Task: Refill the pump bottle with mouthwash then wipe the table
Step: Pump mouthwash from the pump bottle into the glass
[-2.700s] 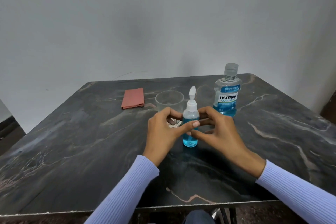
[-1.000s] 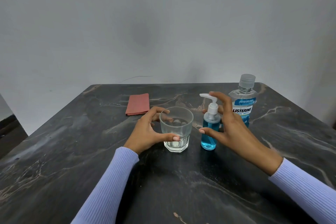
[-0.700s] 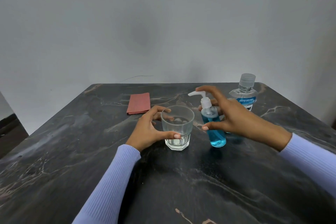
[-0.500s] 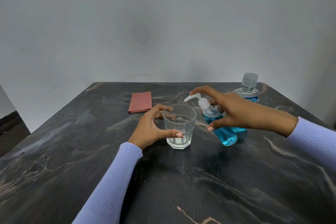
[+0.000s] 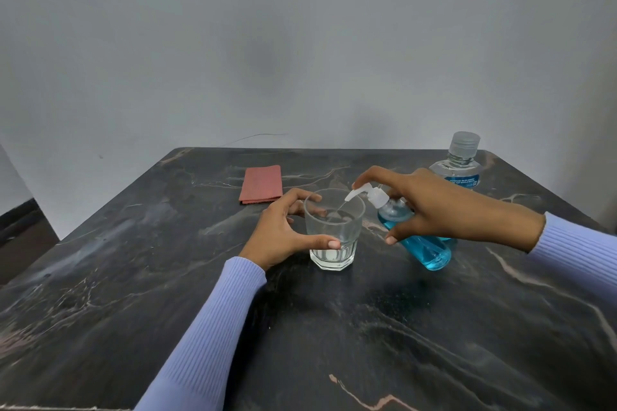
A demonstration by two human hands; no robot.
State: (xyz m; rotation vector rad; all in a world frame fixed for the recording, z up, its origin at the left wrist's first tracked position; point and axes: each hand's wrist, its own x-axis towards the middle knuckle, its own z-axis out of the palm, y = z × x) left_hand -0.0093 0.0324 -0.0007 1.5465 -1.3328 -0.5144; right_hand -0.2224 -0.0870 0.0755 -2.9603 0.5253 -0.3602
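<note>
— Head view: what fills mid-frame?
— The right hand [image 5: 444, 210] grips the tilted pump bottle [image 5: 414, 237], forefinger on its nozzle over the glass [image 5: 334, 230]; the left hand [image 5: 283, 233] cups that glass.
— Elsewhere?
— Mouthwash bottle [image 5: 459, 165] upper right, red cloth [image 5: 261, 184] behind the glass, on the dark table [image 5: 367, 327].

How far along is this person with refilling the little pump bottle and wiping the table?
The refill looks done: the pump bottle holds blue liquid, its pump is on, and the mouthwash bottle is capped. In hand: the right hand tilts it, nozzle over the glass, which the left hand holds. Left: wiping; the red cloth lies folded on the table.
</note>
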